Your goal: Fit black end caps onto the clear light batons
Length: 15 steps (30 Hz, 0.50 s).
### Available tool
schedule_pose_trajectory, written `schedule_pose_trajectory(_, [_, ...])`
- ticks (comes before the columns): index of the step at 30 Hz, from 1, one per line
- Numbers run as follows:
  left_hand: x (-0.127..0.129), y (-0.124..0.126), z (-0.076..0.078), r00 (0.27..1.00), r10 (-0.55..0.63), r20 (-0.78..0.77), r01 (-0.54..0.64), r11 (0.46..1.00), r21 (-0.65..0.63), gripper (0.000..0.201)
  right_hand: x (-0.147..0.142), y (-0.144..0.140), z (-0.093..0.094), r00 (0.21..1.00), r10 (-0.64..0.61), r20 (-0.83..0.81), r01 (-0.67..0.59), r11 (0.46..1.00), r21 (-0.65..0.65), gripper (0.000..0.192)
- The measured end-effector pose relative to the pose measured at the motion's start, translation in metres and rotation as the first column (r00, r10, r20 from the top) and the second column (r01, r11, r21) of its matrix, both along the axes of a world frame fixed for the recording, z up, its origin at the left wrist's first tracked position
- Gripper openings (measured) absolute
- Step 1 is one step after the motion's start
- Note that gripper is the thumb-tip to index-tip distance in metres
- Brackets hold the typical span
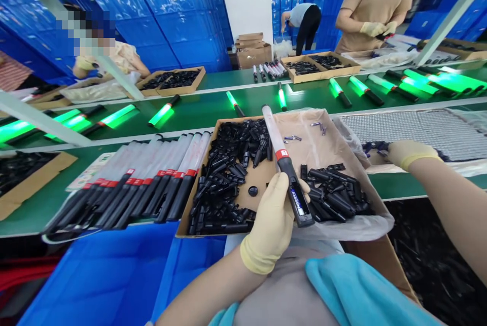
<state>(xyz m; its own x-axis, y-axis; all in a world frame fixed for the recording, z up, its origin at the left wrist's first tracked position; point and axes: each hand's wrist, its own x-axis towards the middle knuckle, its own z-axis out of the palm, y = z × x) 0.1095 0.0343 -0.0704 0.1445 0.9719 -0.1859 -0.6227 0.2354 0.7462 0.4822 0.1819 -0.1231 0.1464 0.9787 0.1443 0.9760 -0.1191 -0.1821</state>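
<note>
My left hand [272, 219], in a pale yellow glove, is closed around the black handle of a light baton [283, 153]. The baton has a clear tube and a red collar; its tube points up and away. A slot in the handle faces me, with a blue-labelled battery [299, 202] inside. At the right, my gloved right hand [413, 153] reaches down with curled fingers among small dark-blue batteries [375, 151] beside a large pack of silvery cells [414, 131]. Its fingertips are partly hidden, so I cannot see what they grip.
A cardboard tray [218, 131] of black plastic parts [228, 164] lies before me. Several unlit batons [163, 179] are lined up left of it. Lit green batons [163, 113] rest on the green conveyor [201, 110] behind. Co-workers [376, 6] are across the line.
</note>
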Motion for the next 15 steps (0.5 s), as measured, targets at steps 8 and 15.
schedule_pose_trajectory(8, [-0.002, 0.001, 0.006, 0.994, -0.097, -0.049, 0.097, 0.995, -0.006, 0.032, -0.053, -0.066, 0.063, 0.995, 0.066, 0.076, -0.056, 0.99, -0.129, 0.024])
schedule_pose_trajectory(15, [0.01, 0.002, 0.008, 0.98, -0.194, 0.035, 0.196, 0.98, -0.043, 0.038, -0.186, -0.148, 0.105, 0.496, 0.753, 0.433, -0.857, 0.345, 0.383, 0.027])
